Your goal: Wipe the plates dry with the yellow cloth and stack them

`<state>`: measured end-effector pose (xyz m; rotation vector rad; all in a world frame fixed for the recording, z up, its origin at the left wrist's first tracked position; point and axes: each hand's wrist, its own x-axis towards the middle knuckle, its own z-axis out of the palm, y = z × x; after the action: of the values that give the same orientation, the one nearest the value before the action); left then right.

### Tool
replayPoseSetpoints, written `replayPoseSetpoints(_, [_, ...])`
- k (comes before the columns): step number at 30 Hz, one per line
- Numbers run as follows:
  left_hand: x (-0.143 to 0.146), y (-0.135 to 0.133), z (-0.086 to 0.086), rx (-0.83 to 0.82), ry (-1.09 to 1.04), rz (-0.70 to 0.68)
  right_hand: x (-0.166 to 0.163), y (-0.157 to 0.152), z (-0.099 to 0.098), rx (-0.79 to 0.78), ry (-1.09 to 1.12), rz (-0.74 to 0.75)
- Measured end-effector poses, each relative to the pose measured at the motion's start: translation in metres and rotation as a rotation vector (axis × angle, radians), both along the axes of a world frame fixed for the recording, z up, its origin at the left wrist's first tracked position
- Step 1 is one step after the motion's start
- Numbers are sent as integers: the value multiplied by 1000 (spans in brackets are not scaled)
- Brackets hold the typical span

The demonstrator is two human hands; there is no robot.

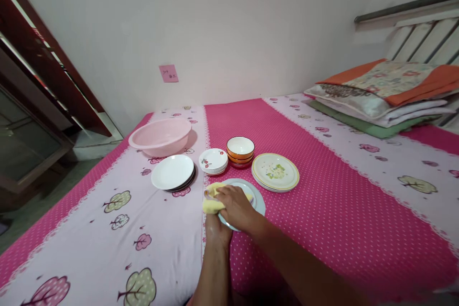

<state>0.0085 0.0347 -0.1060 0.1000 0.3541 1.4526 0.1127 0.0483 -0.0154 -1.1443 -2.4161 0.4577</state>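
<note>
A light blue plate (258, 202) is held over the bed's edge side nearest me. My left hand (218, 232) grips its near left edge, with the fingers partly covered by a yellow cloth (214, 204). Across the plate's face, my right hand (237, 206) presses the cloth, its fingers bent around the fabric. Just beyond stand a stack of small white plates with red flowers (213, 159) and a stack of orange bowls with white insides (240, 148). To the right lie stacked cream plates with yellow rims (275, 172).
White and dark plates (172, 173) are stacked at the left, in front of a pink basin (161, 136). Folded bedding (390, 88) is piled at the right by a headboard. A pink note (168, 73) is on the wall. Patterned pink bedding (322, 229) lies underneath.
</note>
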Motion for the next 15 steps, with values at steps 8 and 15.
replayPoseSetpoints(8, [12, -5, 23, -268, 70, 21, 27, 46, -12, -76, 79, -297])
replayPoseSetpoints(15, [20, -11, 48, -345, 127, 13, 79, 11, -33, -127, 275, -394])
